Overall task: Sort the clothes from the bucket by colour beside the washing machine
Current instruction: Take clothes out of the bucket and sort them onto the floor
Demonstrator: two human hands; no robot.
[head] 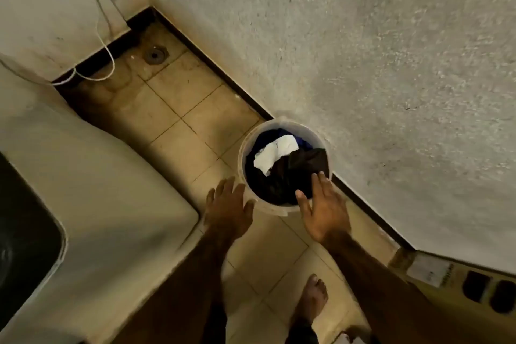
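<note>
Well, round white plastic bucket (241, 153) sits on tan tile floor (195, 120) at its wall edge, w/ white, black & blue clothes (275, 155) inside. Left hand (227, 212) spread wide beside it; right hand (324, 212) wide open over its near rim.

There is one bucket (242, 153). Three clothes show in it, counted by colour: one white piece (275, 153), one blue piece (265, 137) and one black piece (301, 165); whether more lie beneath cannot be told. There are two grips, the left grip (227, 209) and the right grip (324, 212), and one bare foot (312, 299). Around them are one washing machine (97, 190), one floor drain (154, 55) and one cardboard box (446, 282).
</note>
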